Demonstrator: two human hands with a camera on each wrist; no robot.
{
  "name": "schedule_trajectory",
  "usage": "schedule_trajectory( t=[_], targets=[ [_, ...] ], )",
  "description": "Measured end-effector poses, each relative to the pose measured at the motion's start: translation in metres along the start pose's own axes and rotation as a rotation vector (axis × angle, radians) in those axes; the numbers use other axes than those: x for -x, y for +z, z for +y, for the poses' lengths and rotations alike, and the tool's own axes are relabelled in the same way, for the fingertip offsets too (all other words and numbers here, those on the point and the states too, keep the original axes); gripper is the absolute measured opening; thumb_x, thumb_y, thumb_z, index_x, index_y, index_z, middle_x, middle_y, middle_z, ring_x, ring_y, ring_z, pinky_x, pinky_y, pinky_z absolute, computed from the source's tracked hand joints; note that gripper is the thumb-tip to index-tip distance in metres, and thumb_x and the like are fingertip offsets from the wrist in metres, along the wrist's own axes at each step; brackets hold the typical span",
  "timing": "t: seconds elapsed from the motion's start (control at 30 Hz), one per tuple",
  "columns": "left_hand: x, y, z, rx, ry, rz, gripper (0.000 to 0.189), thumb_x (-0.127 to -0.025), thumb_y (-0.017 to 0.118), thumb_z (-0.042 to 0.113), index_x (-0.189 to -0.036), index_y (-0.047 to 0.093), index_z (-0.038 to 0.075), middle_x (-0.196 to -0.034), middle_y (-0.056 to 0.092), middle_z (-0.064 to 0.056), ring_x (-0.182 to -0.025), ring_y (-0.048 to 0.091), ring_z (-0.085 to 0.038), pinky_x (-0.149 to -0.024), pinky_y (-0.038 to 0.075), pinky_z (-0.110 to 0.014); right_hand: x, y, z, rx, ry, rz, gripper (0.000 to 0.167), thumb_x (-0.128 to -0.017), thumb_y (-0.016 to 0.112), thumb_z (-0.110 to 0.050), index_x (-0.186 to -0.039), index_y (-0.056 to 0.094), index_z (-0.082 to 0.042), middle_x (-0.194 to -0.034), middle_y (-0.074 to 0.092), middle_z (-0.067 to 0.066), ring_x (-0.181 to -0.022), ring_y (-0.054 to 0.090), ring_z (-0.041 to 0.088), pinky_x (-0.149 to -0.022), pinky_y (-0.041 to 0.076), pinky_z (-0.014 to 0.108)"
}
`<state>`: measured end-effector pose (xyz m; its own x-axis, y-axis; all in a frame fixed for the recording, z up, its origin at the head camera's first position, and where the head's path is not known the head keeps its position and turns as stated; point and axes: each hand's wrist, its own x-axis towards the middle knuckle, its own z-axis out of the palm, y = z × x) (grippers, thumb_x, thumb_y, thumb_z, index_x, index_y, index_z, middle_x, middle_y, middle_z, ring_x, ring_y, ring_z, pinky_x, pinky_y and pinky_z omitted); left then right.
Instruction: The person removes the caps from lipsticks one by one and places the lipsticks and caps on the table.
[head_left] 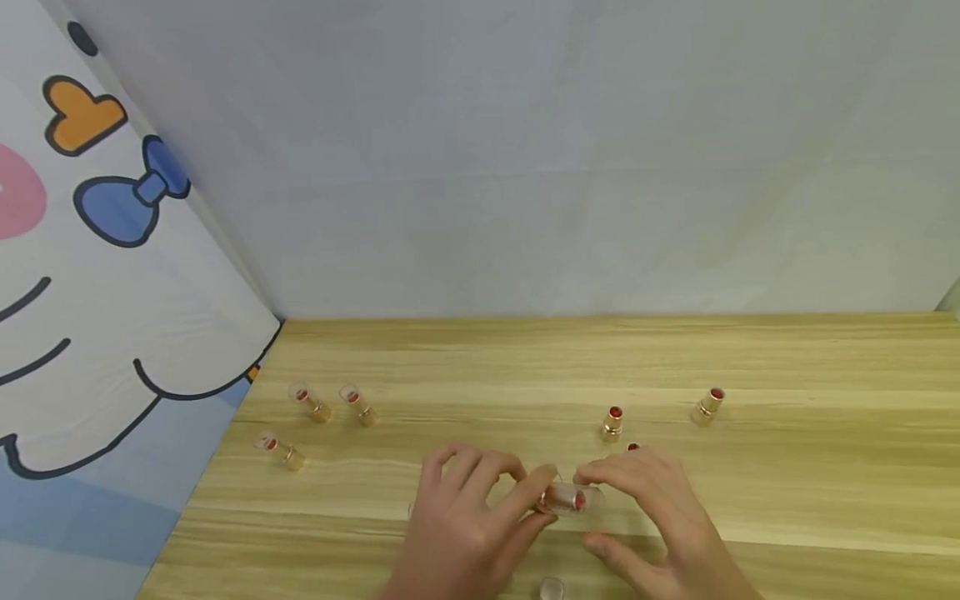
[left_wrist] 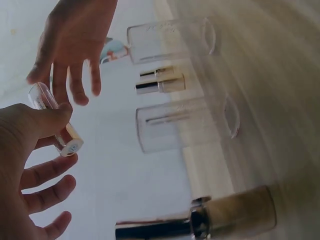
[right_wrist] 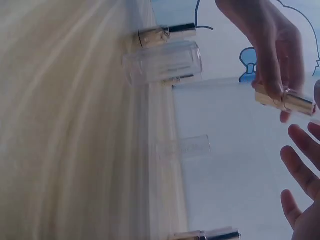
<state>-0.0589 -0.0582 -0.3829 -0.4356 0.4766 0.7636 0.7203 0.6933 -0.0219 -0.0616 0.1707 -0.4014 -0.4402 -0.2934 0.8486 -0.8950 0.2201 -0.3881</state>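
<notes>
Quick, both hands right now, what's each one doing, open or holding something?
Left hand: closed, pinching a clear-capped lipstick.
Right hand: open, fingers spread near that lipstick, gripping nothing.

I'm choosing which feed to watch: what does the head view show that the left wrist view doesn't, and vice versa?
Only the head view: the blue bow print and three clear-capped lipsticks at left on the tabletop. Only the left wrist view: the pale round label on the base of the held lipstick. Both: the left hand pinching that lipstick, the open right hand nearby, and the tabletop.
</notes>
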Motion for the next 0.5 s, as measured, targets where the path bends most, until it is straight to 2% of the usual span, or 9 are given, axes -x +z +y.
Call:
schedule_trajectory(
  t=[0.13,0.3,0.4,0.5],
  targets=[
    [0.001,0.006,0.003,-0.002,0.072,0.054,0.026,-0.095,0.069,0.045,-0.105,0.079,0.024,-0.087,0.065,0.007,-0.080,0.059,-0.013,-0.086,0.051,-0.043,0.004,0.007,-0.002,-0.063,0.015,0.029,0.035,-0.100,0.073,-0.023,-0.110,0.068,0.009,-0.111,0.072,0.008,-0.108,0.062,0.016,-0.110,0.034,0.026],
    [0.004,0.007,0.004,-0.001,0.044,0.043,0.027,-0.092,0.070,0.048,-0.102,0.079,0.025,-0.088,0.065,0.008,-0.080,0.060,-0.012,-0.089,0.050,-0.045,0.002,0.009,-0.005,-0.060,0.018,0.067,0.031,-0.099,0.074,-0.022,-0.105,0.070,0.009,-0.105,0.074,0.008,-0.103,0.063,0.016,-0.114,0.035,0.027],
    [0.004,0.006,0.003,-0.003,0.023,0.045,0.026,-0.091,0.070,0.048,-0.099,0.079,0.025,-0.088,0.065,0.008,-0.080,0.060,-0.012,-0.089,0.049,-0.046,-0.002,0.009,-0.007,-0.016,-0.026,0.088,0.031,-0.099,0.074,-0.023,-0.101,0.071,0.008,-0.100,0.075,0.009,-0.097,0.064,0.017,-0.113,0.035,0.027],
    [0.003,0.006,0.002,0.007,0.021,0.075,0.025,-0.092,0.069,0.048,-0.098,0.080,0.026,-0.087,0.065,0.008,-0.079,0.060,-0.012,-0.088,0.049,-0.045,-0.006,0.010,-0.009,0.022,-0.069,0.107,0.031,-0.100,0.073,-0.024,-0.097,0.072,0.007,-0.094,0.075,0.010,-0.092,0.065,0.018,-0.113,0.035,0.027]
  ],
)
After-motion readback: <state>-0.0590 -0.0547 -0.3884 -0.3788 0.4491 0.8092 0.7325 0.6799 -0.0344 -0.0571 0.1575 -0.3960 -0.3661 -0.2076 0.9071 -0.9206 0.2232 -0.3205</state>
